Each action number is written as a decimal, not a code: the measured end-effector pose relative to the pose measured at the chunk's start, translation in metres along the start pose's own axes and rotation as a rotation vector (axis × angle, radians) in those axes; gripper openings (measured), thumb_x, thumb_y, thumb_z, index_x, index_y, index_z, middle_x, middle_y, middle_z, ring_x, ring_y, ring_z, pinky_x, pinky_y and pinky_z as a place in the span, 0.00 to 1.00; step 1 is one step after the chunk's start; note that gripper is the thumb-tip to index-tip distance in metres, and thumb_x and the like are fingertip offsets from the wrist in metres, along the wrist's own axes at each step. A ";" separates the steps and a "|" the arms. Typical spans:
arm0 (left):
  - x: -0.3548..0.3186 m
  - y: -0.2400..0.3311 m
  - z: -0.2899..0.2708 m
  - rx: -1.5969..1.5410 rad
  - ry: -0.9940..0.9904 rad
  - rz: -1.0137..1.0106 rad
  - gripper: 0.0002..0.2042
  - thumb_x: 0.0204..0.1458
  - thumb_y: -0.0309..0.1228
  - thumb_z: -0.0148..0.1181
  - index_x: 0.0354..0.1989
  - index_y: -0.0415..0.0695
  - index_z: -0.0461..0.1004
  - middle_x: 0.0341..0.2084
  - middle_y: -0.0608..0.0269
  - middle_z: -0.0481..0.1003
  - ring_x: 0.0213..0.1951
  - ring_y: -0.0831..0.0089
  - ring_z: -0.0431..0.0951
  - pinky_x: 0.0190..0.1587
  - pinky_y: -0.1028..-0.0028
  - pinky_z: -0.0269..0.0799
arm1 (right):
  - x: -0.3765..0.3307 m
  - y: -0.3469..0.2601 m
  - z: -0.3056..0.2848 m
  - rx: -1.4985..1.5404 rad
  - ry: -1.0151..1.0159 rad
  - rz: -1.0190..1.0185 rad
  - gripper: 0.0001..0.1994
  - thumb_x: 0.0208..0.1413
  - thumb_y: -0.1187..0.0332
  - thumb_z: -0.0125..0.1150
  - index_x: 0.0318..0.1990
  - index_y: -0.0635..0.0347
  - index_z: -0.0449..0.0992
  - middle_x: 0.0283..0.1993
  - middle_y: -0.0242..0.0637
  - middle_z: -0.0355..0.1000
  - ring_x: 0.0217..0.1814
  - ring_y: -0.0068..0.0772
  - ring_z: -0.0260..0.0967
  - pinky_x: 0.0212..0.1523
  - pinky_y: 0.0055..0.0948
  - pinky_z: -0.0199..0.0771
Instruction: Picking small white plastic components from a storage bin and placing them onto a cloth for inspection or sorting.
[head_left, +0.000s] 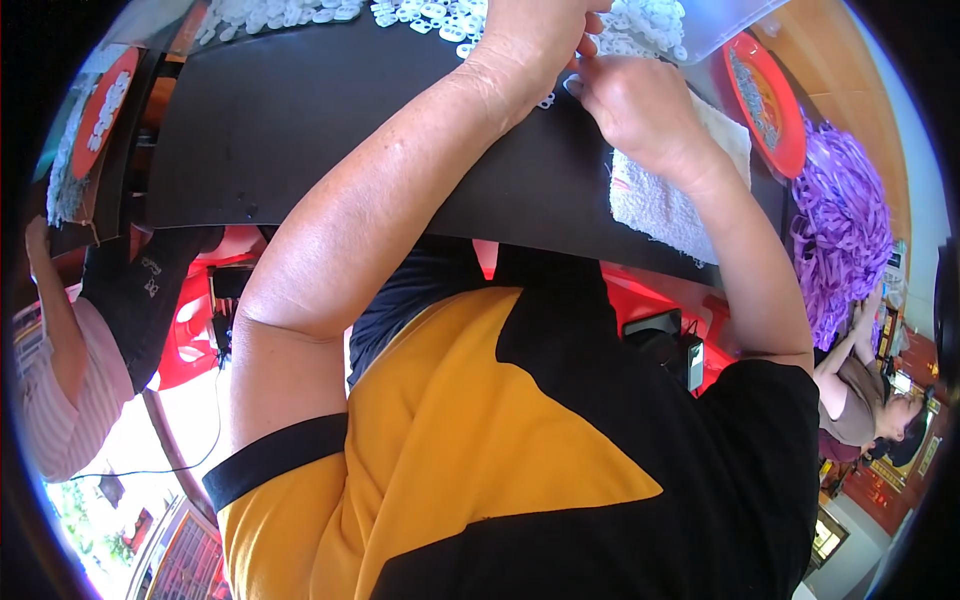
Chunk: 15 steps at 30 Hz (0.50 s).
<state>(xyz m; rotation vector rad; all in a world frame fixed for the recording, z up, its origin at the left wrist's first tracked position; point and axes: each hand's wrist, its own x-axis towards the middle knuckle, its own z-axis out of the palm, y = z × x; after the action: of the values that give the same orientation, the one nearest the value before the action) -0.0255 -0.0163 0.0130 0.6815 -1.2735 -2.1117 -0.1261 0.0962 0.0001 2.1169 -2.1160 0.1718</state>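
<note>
My left hand (540,40) reaches to the top edge of the view, which cuts part of it off. Its fingers look curled, and what they hold is hidden. Close beside it, my right hand (640,105) is closed in a pinch on a small whitish plastic piece (573,86). Another small white piece (546,101) shows just below my left wrist. Beyond the hands, many small white plastic pieces with holes (430,14) lie in loose heaps on the dark table (330,110). A folded white towel (660,200) lies under my right wrist.
A translucent plastic bin (725,25) stands at the far right. Beside it are a red oval tray (790,135) of small pieces and a purple shredded-strip bundle (840,220). Another red tray (105,110) is at left. Other people sit at both sides.
</note>
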 end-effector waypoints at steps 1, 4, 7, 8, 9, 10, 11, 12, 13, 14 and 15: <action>0.000 0.000 0.000 0.012 0.002 0.003 0.08 0.51 0.28 0.57 0.22 0.38 0.71 0.15 0.62 0.68 0.13 0.73 0.64 0.13 0.73 0.57 | -0.001 -0.002 0.000 -0.005 0.008 -0.001 0.10 0.51 0.68 0.53 0.24 0.60 0.78 0.25 0.47 0.74 0.29 0.50 0.74 0.33 0.44 0.74; -0.004 0.001 0.003 0.039 0.010 0.003 0.08 0.51 0.27 0.57 0.22 0.38 0.71 0.15 0.62 0.68 0.13 0.73 0.64 0.13 0.73 0.56 | -0.001 -0.004 -0.002 -0.030 -0.007 -0.006 0.09 0.50 0.68 0.53 0.25 0.60 0.78 0.25 0.47 0.75 0.29 0.49 0.75 0.32 0.44 0.75; -0.006 0.000 0.005 0.033 0.023 -0.016 0.08 0.52 0.27 0.57 0.22 0.38 0.71 0.15 0.62 0.68 0.13 0.73 0.64 0.13 0.73 0.56 | 0.001 -0.004 -0.005 -0.054 -0.046 -0.017 0.09 0.51 0.68 0.53 0.25 0.59 0.78 0.24 0.46 0.75 0.29 0.48 0.75 0.32 0.43 0.75; -0.006 -0.001 0.005 0.012 0.028 -0.029 0.08 0.52 0.27 0.57 0.22 0.38 0.71 0.15 0.62 0.68 0.13 0.73 0.64 0.13 0.73 0.56 | 0.001 -0.004 -0.006 -0.059 -0.062 -0.025 0.09 0.51 0.68 0.52 0.26 0.60 0.78 0.24 0.46 0.75 0.29 0.47 0.75 0.32 0.42 0.75; -0.006 -0.002 0.004 0.010 0.027 -0.031 0.08 0.52 0.27 0.57 0.22 0.38 0.71 0.15 0.62 0.68 0.13 0.73 0.64 0.13 0.73 0.56 | 0.002 -0.004 -0.006 -0.060 -0.065 -0.024 0.09 0.51 0.68 0.52 0.26 0.60 0.78 0.24 0.46 0.75 0.29 0.47 0.75 0.32 0.42 0.75; -0.005 -0.003 0.003 0.012 0.022 -0.020 0.08 0.52 0.27 0.57 0.23 0.38 0.71 0.15 0.62 0.68 0.13 0.73 0.64 0.13 0.73 0.57 | 0.004 -0.004 -0.007 -0.061 -0.080 -0.030 0.09 0.51 0.68 0.52 0.25 0.60 0.78 0.24 0.46 0.75 0.30 0.47 0.75 0.33 0.43 0.75; -0.005 -0.003 0.002 0.014 0.017 -0.009 0.08 0.52 0.27 0.57 0.23 0.38 0.71 0.15 0.62 0.68 0.14 0.73 0.64 0.14 0.73 0.57 | 0.004 -0.004 -0.007 -0.062 -0.096 -0.036 0.09 0.51 0.68 0.52 0.25 0.60 0.78 0.25 0.46 0.75 0.31 0.46 0.75 0.34 0.43 0.74; -0.004 -0.004 0.000 0.011 0.018 -0.010 0.08 0.52 0.27 0.57 0.23 0.38 0.71 0.15 0.62 0.68 0.14 0.73 0.64 0.14 0.73 0.57 | 0.004 -0.004 -0.006 -0.062 -0.099 -0.037 0.09 0.51 0.68 0.52 0.25 0.60 0.78 0.25 0.46 0.75 0.31 0.46 0.75 0.34 0.43 0.74; -0.004 -0.003 -0.001 0.016 0.024 -0.001 0.08 0.52 0.27 0.57 0.23 0.38 0.71 0.15 0.62 0.68 0.14 0.73 0.64 0.14 0.73 0.57 | 0.004 -0.004 -0.005 -0.036 -0.084 -0.021 0.09 0.51 0.69 0.52 0.25 0.59 0.78 0.25 0.46 0.75 0.32 0.46 0.75 0.34 0.43 0.74; -0.004 -0.003 -0.001 0.020 0.030 0.007 0.08 0.52 0.27 0.57 0.23 0.38 0.71 0.15 0.62 0.68 0.14 0.73 0.64 0.14 0.73 0.57 | 0.004 -0.003 -0.004 -0.010 -0.069 -0.005 0.10 0.51 0.69 0.51 0.25 0.59 0.78 0.26 0.46 0.75 0.33 0.46 0.75 0.35 0.43 0.74; -0.004 -0.002 -0.001 0.019 0.032 0.005 0.08 0.52 0.27 0.57 0.23 0.38 0.71 0.15 0.62 0.68 0.14 0.73 0.64 0.14 0.73 0.57 | 0.005 -0.002 -0.005 -0.008 -0.072 -0.005 0.10 0.51 0.69 0.51 0.25 0.59 0.78 0.26 0.46 0.75 0.33 0.46 0.75 0.35 0.43 0.74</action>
<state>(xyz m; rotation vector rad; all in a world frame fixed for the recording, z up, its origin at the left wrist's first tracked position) -0.0225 -0.0131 0.0110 0.7169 -1.2788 -2.0792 -0.1237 0.0922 0.0061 2.1548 -2.1461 0.0876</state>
